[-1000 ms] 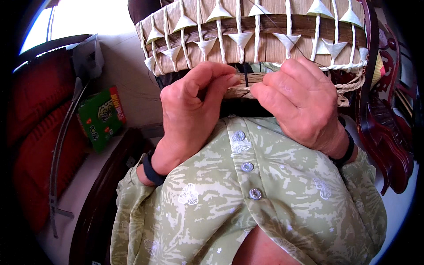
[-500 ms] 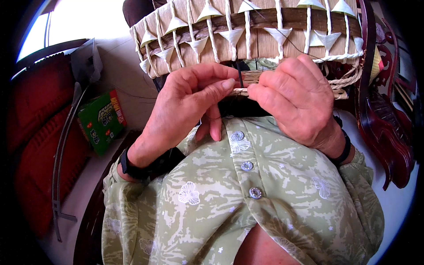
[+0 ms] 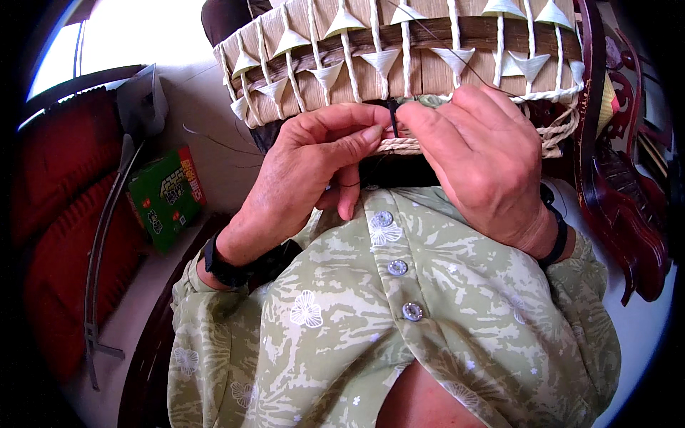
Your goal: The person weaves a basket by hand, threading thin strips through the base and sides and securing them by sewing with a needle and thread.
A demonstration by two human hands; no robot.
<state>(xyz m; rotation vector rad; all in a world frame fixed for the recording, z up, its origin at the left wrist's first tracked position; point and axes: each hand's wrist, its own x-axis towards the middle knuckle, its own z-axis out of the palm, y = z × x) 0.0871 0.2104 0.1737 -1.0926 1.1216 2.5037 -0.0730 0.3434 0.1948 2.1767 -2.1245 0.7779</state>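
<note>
A woven straw piece (image 3: 357, 80) with white twisted cords, folded pale triangles and a brown band spans the top of the view. Below its edge, my left hand (image 3: 307, 160) pinches braided straw cord (image 3: 410, 145) between thumb and index, with its lower fingers curled beneath. A narrow black strip (image 3: 394, 123) stands upright between my fingertips. My right hand (image 3: 485, 160) is closed, its index fingertip and thumb at the top of this strip. What exactly those fingertips grip is partly hidden. A dark wire lies across the woven piece.
Red ridged objects (image 3: 71, 242) lie at left, with a curved metal tool (image 3: 100, 257) and a green printed box (image 3: 164, 192) beside them. Carved dark red wooden furniture (image 3: 628, 250) runs along the right. Dark wood (image 3: 143, 357) curves at lower left.
My right hand's fingertips have risen and shifted left from the lower cord to the black strip's top. My left hand has turned, now showing its lower fingers hanging under the cord.
</note>
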